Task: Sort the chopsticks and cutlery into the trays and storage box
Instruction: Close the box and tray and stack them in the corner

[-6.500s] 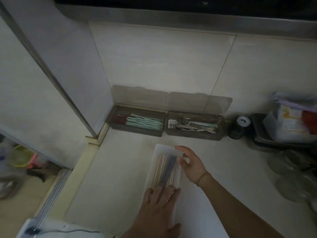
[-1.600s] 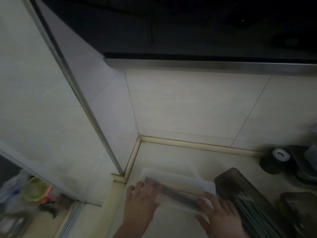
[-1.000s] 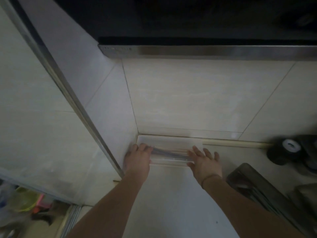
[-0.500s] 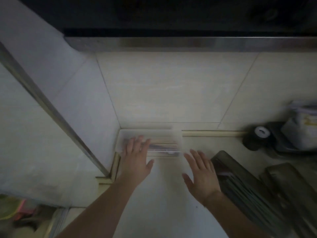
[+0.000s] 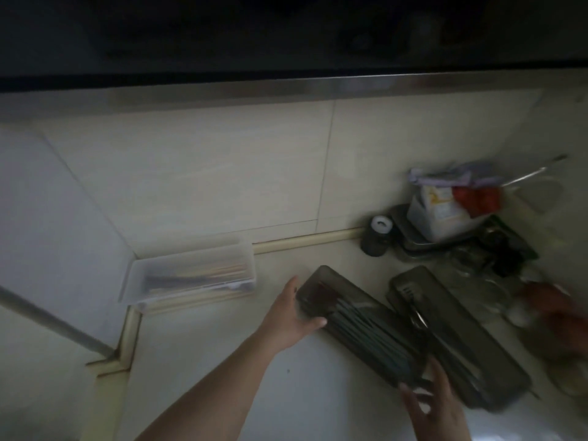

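Fingers (image 5: 313, 323) of the left hand (image 5: 288, 316) curl round the far end of a dark lidded tray (image 5: 359, 326) holding teal chopsticks (image 5: 366, 327) with dark red ends, the thumb lying along the tray's end wall. At the near end of the same tray, the right hand (image 5: 436, 405) grips with its fingers (image 5: 437, 372) bent over the corner, one finger raised against the tray's right side. The tray lies slantwise on the pale surface (image 5: 318, 386), its far end pointing toward the wall. Just beside it on the right, side by side and at the same slant, rests a second dark tray (image 5: 496, 367) with metal cutlery (image 5: 416, 316) dimly visible through its lid; whether the two trays touch cannot be told. Well apart to the left, a clear storage box (image 5: 133, 281) with its lid on sits pushed into the corner against the tiled wall, wooden and dark chopsticks (image 5: 203, 275) lying lengthwise inside it. Farther back on the right, a small dark jar with a white cap (image 5: 377, 237) stands near the wall beside a metal tray (image 5: 410, 246) loaded with packets (image 5: 445, 205). Blurred glassware (image 5: 486, 288) crowds the right edge of the surface. The light is dim and the view soft.
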Demonstrator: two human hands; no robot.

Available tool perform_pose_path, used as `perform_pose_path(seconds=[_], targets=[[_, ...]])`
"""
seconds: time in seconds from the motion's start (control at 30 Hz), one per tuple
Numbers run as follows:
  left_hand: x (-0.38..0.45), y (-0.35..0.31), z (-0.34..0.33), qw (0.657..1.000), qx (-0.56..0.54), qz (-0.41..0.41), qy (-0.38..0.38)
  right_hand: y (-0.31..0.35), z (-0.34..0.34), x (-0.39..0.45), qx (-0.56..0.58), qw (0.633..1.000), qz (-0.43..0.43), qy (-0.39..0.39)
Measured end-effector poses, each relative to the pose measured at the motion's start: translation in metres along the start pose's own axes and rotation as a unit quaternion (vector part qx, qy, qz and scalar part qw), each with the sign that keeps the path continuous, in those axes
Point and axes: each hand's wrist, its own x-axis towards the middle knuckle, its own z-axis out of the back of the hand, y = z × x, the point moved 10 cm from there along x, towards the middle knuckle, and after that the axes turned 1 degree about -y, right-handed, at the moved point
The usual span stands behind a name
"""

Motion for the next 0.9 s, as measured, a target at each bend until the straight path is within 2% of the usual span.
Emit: perform_pose_path(seconds=[0.07,0.17,0.3,0.37,0.47,0.5,0.6,0.73,0.83,0.9], targets=[[0.007,-0.001,0.0,1.0,-0.006,0.011,-0.017,-0.002,-0.002,0.003,0.071,0.997,-0.031,-0.028],[0.01,-0.013,0.002,0.998,0.043,-0.017,-0.042,-0.001,-0.005,0.006,0.108,0.991,-0.059,-0.042],[0.008,-0.016,0.007,0.995,0.048,-0.015,-0.084,-0.003,-0.008,0.003,0.114,0.992,-0.03,-0.048],[0.001,-0.022,0.013,0.993,0.036,-0.02,-0.112,-0.009,-0.012,0.007,0.111,0.993,-0.004,-0.035],[-0.015,-0.035,0.03,0.987,-0.005,-0.04,-0.154,-0.011,-0.029,0.023,0.119,0.992,0.015,0.045],[-0.021,-0.037,0.038,0.984,-0.022,-0.045,-0.169,-0.007,-0.026,0.031,0.118,0.992,0.025,0.038],[-0.041,-0.042,0.074,0.971,-0.059,-0.067,-0.221,0.051,-0.005,0.028,0.18,0.981,0.075,-0.01],[-0.071,-0.039,0.143,0.937,-0.059,-0.091,-0.332,0.127,0.008,0.028,0.225,0.954,0.182,-0.077],[-0.092,-0.024,0.193,0.909,-0.055,-0.081,-0.404,0.196,-0.022,0.035,0.184,0.952,0.244,-0.029],[-0.102,-0.004,0.224,0.895,-0.065,-0.058,-0.438,0.239,-0.056,0.034,0.199,0.943,0.263,0.047]])
